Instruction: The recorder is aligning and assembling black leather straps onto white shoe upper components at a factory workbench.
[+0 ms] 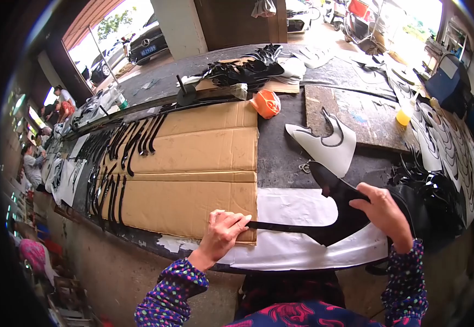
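Note:
A black leather-like cut piece [339,231], wide at one end with a long narrow strap, stretches between my hands over a white sheet [297,204]. My left hand [224,231] is closed on the strap's tip, above the near right corner of a brown cardboard sheet [193,199]. At the wide end, my right hand [380,209] grips the piece's upper right edge between thumb and fingers. Beyond it lies a white cut piece [332,139] of curved shape. Rows of narrow black strips [119,199] rest along the cardboard's left part.
Tangled black pieces [430,185] lie to my right, near patterned sheets [447,144]. A worn board [351,117] bears a bottle of yellow liquid [403,114]. An orange crumpled bag [266,103] sits behind the cardboard, before a pile of black pieces [248,68]. People work at the far left.

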A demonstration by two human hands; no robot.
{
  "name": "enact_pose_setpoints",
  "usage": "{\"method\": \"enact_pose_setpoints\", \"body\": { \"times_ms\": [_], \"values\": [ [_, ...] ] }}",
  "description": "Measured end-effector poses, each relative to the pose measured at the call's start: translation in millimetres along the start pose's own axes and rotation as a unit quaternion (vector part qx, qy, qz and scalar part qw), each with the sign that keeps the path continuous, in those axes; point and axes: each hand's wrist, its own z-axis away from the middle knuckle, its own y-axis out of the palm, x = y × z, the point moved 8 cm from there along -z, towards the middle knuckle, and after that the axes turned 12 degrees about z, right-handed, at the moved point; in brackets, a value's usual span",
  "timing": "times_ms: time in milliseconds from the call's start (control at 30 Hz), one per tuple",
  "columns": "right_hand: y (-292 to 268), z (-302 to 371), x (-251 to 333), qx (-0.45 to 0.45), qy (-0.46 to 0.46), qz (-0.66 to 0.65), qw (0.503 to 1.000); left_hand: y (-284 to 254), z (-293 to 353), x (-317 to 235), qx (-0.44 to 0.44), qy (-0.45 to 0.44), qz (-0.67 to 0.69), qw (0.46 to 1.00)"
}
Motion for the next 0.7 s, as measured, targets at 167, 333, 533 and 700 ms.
{"method": "enact_pose_setpoints", "body": {
  "times_ms": [167,333,533,700],
  "values": [
    [-33,-86,81,0.247,-0.089,-0.091,0.961,-5,-2,3,0.006,-0.094,0.117,0.989],
    [-35,-218,140,0.294,-0.182,-0.070,0.936,-5,-13,24,0.024,-0.126,0.205,0.970],
    [-107,-388,179,0.071,-0.161,-0.167,0.970,-49,10,106,-0.134,-0.291,0.294,0.901],
    [-96,-513,125,-0.072,-0.063,-0.426,0.900,-53,20,129,-0.141,-0.305,0.214,0.917]
  ]
}}
